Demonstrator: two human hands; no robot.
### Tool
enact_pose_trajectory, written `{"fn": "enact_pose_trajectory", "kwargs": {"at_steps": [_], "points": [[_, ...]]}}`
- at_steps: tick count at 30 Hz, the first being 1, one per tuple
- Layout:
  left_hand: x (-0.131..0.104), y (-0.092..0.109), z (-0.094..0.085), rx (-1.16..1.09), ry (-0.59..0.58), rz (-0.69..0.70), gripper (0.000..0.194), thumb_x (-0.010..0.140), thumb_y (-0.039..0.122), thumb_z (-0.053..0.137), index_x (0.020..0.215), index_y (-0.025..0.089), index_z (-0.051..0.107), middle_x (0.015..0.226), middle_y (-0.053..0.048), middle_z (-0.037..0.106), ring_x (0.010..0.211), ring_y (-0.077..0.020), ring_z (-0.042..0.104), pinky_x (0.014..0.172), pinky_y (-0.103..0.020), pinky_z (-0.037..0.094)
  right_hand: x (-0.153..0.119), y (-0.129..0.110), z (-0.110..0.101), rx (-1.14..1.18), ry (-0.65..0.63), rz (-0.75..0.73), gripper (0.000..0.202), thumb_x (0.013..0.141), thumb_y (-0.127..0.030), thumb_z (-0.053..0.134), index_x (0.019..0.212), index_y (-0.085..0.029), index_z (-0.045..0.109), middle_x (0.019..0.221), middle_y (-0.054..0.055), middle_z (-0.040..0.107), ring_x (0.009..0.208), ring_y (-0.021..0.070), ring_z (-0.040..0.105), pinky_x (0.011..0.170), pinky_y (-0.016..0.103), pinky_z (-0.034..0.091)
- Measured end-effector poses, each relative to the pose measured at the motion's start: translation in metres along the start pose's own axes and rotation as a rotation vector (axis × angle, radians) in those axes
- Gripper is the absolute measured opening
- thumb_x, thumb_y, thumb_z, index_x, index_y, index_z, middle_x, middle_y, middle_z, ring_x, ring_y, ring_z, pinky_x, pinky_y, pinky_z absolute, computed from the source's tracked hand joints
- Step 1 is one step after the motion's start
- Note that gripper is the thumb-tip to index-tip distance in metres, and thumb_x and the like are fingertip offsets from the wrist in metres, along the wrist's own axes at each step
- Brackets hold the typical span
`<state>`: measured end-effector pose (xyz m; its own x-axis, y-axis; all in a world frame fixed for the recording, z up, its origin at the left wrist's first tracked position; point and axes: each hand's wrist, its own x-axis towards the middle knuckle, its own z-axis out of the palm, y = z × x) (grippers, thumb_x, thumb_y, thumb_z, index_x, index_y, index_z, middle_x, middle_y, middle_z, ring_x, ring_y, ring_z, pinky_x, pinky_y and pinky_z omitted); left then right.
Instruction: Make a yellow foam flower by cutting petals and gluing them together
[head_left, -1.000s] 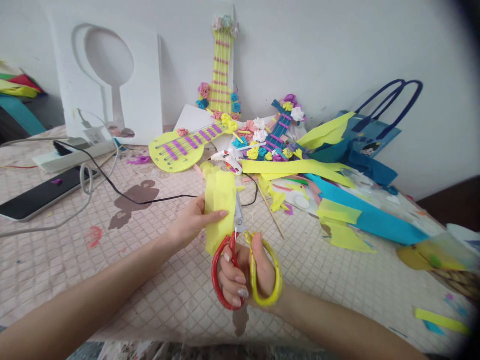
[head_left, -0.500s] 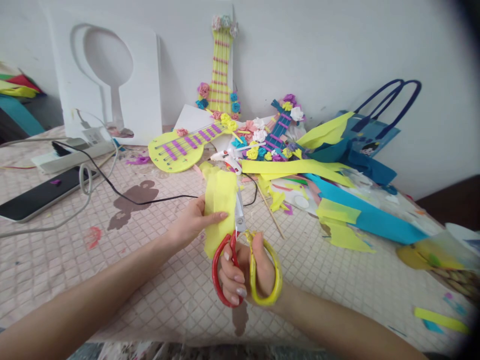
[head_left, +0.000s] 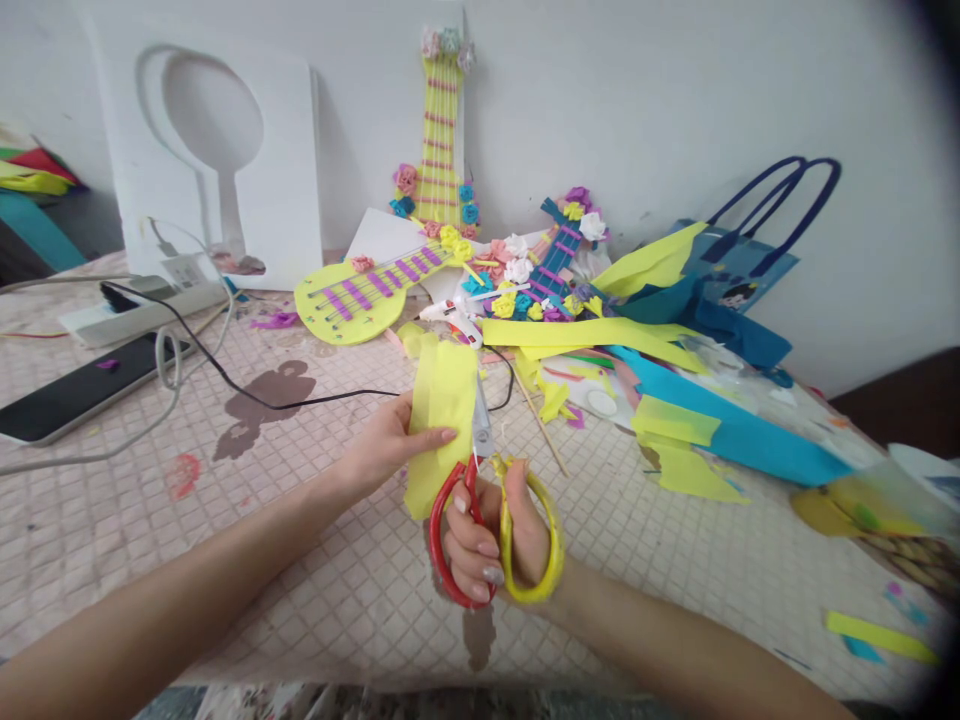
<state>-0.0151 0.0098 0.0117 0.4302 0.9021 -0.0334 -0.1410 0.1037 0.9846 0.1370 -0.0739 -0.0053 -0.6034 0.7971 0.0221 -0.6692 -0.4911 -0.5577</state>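
Observation:
My left hand (head_left: 397, 440) pinches a folded strip of yellow crepe paper (head_left: 442, 400), thumb on top and fingers behind it. The strip is held up over the table. In my right hand (head_left: 487, 540) is a pair of scissors (head_left: 481, 440) with one red and one yellow handle; my fingers are in the handle loops. Their blades point away from me along the strip's right edge, partly hidden by the paper.
Behind my hands lie a glue gun (head_left: 454, 318), a yellow paper guitar (head_left: 352, 305), paper flowers and crepe strips (head_left: 592, 335). A phone (head_left: 90, 390), a power strip (head_left: 142, 305) and cables are at left. A blue bag (head_left: 750, 270) leans on the wall at right.
The handles of the scissors have come slightly closer together, the red one shifting right. The yellow strip has tilted a little; my left hand stays nearly in place.

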Motion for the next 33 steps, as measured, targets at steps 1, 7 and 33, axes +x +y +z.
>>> {"fn": "enact_pose_trajectory", "kwargs": {"at_steps": [1, 7, 33], "points": [[0.0, 0.0, 0.0, 0.002, 0.0, -0.002, 0.038, 0.068, 0.027, 0.075, 0.102, 0.018, 0.059, 0.092, -0.005, 0.071, 0.077, -0.019, 0.067, 0.069, -0.028, 0.053, 0.0, 0.0, 0.0, -0.003, 0.004, -0.003, 0.062, 0.079, -0.077, 0.026, 0.08, -0.019, 0.047, 0.045, -0.011, 0.036, 0.031, 0.0043, 0.026, 0.032, 0.018, 0.035], [0.0, 0.001, 0.001, 0.01, -0.023, 0.021, 0.041, 0.068, 0.025, 0.076, 0.104, 0.017, 0.058, 0.093, -0.004, 0.069, 0.077, -0.0171, 0.065, 0.07, -0.027, 0.053, -0.001, -0.006, 0.005, 0.035, 0.036, 0.007, 0.066, 0.082, -0.076, 0.018, 0.082, -0.018, 0.049, 0.049, -0.008, 0.04, 0.036, 0.0059, 0.032, 0.037, 0.02, 0.037], [-0.002, 0.001, 0.0, 0.141, -0.062, -0.001, 0.044, 0.07, 0.032, 0.074, 0.105, 0.013, 0.055, 0.096, -0.006, 0.066, 0.08, -0.0169, 0.062, 0.07, -0.027, 0.051, 0.0, -0.013, 0.003, 0.103, -0.027, -0.036, 0.065, 0.083, -0.073, 0.02, 0.083, -0.017, 0.053, 0.05, -0.008, 0.036, 0.035, 0.0055, 0.027, 0.037, 0.019, 0.034]]}}
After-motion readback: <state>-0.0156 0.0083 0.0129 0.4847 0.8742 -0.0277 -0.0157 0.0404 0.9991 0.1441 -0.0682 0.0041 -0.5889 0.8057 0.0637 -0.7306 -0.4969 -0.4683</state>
